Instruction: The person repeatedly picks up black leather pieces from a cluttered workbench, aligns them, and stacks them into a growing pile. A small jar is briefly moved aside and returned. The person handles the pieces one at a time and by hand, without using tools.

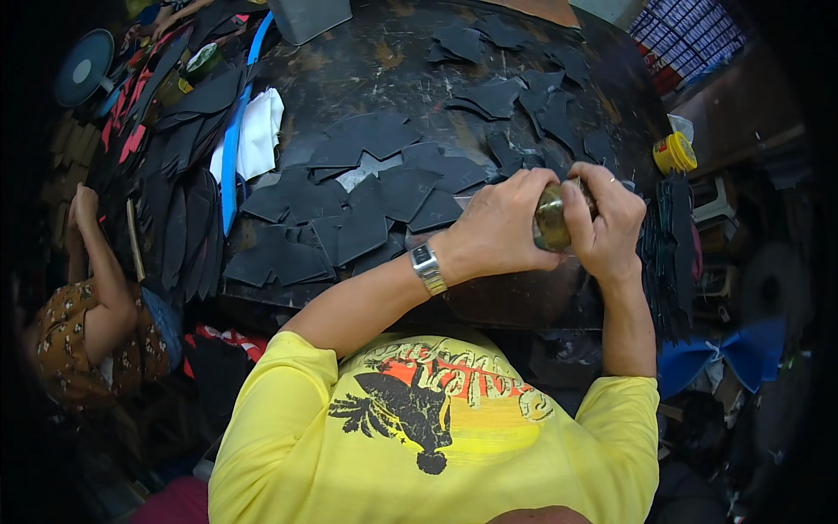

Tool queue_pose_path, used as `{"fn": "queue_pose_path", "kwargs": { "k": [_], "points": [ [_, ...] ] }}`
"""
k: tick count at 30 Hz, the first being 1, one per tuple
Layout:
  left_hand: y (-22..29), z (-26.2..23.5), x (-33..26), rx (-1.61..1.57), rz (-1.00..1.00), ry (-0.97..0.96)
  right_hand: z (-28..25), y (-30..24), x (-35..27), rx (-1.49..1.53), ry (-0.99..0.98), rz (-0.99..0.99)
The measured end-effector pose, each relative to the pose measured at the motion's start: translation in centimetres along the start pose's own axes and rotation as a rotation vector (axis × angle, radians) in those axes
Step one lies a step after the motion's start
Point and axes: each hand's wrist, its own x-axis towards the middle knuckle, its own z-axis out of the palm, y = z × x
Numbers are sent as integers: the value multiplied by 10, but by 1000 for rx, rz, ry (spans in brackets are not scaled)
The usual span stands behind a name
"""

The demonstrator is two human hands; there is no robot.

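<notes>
Between my two hands, above the right part of the dark table (367, 74), is a rounded, greenish-brown glass jar (550, 218). My left hand (502, 218) is closed against its left side, with the thumb beneath. Fingers of my right hand (608, 218) wrap over its other end, the thumb lying across it. My palms and fingers cover much of the jar, so its lid and contents cannot be made out. Left of my hands, flat black cut pieces (353, 227) overlap in a loose spread. More black pieces (541, 105) lie beyond my hands.
A blue strip (232, 148) and white cloth (259, 131) border stacked black pieces (188, 175) at left. A grey bin (312, 16) stands at the far edge. Another person's arm (109, 253) shows at left. A yellow tub (675, 154) sits at the right edge.
</notes>
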Motion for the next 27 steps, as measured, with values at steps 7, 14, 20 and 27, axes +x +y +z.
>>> {"fn": "queue_pose_path", "kwargs": {
  "k": [7, 14, 20, 27],
  "points": [
    [11, -37, -22, -289, 3, -212, -11, -26, 2, 169, -86, -221],
    [12, -37, -32, -944, -127, -745, -32, -50, 5, 412, -162, -367],
    [11, 8, -66, -1638, -238, -1097, -53, -40, -1, 1076, 135, -123],
    [-53, -63, -29, -900, -186, -255, -56, 49, -45, 218, -31, 695]
  ]
}}
